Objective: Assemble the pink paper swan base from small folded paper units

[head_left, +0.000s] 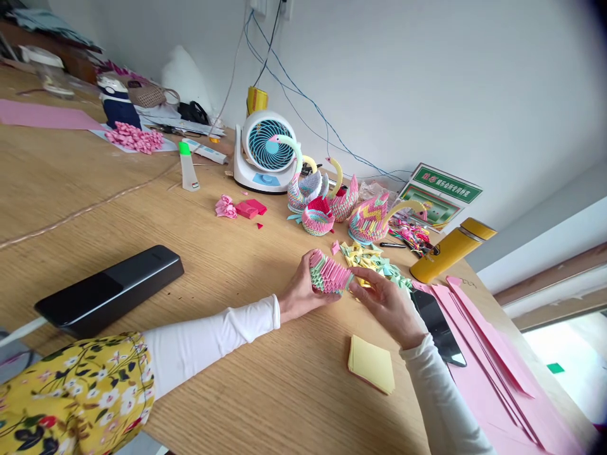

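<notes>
My left hand (300,292) is wrapped round a half-built ring of folded pink and green paper pieces (329,273), held just above the wooden table (199,253). My right hand (389,302) touches the ring's right side, fingers pinched at its edge; whether it holds a small piece there I cannot make out. Loose yellow and green folded pieces (367,258) lie just behind the hands. A stack of yellow paper squares (372,364) sits in front of my right wrist.
Several finished paper swans (332,205) stand behind, beside a small white fan (262,155). A yellow flask (450,249) lies at the right, a dark phone (439,325) and pink sheets (493,373) near it. A black case (111,291) sits at the left, a glue bottle (188,167) farther back.
</notes>
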A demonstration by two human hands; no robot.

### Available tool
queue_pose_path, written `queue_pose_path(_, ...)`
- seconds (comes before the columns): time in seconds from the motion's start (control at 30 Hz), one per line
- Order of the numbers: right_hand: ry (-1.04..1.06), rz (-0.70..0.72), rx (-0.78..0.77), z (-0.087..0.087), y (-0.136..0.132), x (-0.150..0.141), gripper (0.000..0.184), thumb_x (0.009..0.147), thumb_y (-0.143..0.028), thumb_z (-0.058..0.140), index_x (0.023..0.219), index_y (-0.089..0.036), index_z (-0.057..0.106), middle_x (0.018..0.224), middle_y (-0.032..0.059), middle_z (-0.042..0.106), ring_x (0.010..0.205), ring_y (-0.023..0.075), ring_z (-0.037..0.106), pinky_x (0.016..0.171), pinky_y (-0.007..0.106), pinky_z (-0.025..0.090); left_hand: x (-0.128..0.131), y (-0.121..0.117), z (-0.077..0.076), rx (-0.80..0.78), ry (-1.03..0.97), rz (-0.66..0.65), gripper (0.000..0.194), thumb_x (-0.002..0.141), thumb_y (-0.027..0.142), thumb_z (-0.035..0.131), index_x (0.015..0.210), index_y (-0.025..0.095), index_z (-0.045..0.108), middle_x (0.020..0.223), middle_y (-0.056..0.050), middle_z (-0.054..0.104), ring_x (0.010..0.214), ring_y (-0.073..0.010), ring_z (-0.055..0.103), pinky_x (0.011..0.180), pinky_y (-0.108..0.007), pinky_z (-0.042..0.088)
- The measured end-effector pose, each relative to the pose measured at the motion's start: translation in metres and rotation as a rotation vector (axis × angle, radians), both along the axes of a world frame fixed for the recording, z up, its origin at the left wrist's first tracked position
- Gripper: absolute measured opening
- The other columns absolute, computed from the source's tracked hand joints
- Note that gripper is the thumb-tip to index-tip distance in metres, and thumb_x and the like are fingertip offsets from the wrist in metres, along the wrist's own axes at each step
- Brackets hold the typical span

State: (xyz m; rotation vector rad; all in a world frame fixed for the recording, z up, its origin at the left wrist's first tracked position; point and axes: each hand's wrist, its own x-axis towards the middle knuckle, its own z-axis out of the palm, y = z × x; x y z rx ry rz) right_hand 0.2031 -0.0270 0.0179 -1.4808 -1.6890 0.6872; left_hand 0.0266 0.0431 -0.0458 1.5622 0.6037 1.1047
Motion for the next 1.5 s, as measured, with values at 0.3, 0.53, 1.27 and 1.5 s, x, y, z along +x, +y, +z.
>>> queue_pose_path(0.3, -0.03, -0.048, 0.053, -0.003, 0.0, 0.001, 0.036, 0.086, -0.045, 0.055, 0.112, -0.021, 0.061, 0.116, 0.0092, 0.065, 0.102, 0.0227, 0.062, 0.085, 0.037, 0.054, 0.001, 0.001, 0.001, -0.067, -0.028, -0.055, 0.094, 0.059, 0.033, 0.081, 0.132, 0.023, 0.023, 0.134, -0.014, 0.037, 0.124, -0.029, 0.04, 0.107, -0.04, 0.03)
queue_pose_path(0.53, -0.028, -0.03, 0.068, -0.003, 0.0, -0.003, 0.035, 0.084, -0.043, 0.058, 0.111, -0.021, 0.058, 0.117, 0.0087, 0.061, 0.1, 0.0215, 0.061, 0.086, 0.037, 0.055, 0.001, -0.001, 0.006, -0.098, -0.022, -0.066, 0.094, 0.059, 0.032, 0.08, 0.131, 0.022, 0.02, 0.134, -0.015, 0.035, 0.123, -0.0297, 0.041, 0.106, -0.04, 0.033)
queue_pose_path(1.27, -0.027, 0.046, 0.123, -0.022, 0.004, 0.011, 0.037, 0.085, -0.038, 0.058, 0.119, -0.026, 0.051, 0.118, 0.0079, 0.058, 0.099, 0.0204, 0.063, 0.088, 0.038, 0.054, 0.001, 0.007, 0.003, -0.47, -0.29, -0.337, 0.049, 0.087, 0.048, 0.054, 0.126, 0.029, 0.032, 0.132, -0.005, 0.041, 0.112, -0.0178, 0.049, 0.081, -0.027, 0.047)
queue_pose_path(1.5, -0.038, 0.035, 0.13, -0.023, 0.005, 0.01, 0.036, 0.084, -0.037, 0.058, 0.118, -0.025, 0.053, 0.118, 0.0078, 0.059, 0.099, 0.02, 0.063, 0.087, 0.036, 0.055, 0.001, 0.006, 0.005, -0.466, -0.262, -0.323, 0.053, 0.085, 0.051, 0.056, 0.126, 0.028, 0.031, 0.135, -0.007, 0.037, 0.116, -0.0193, 0.046, 0.082, -0.027, 0.047)
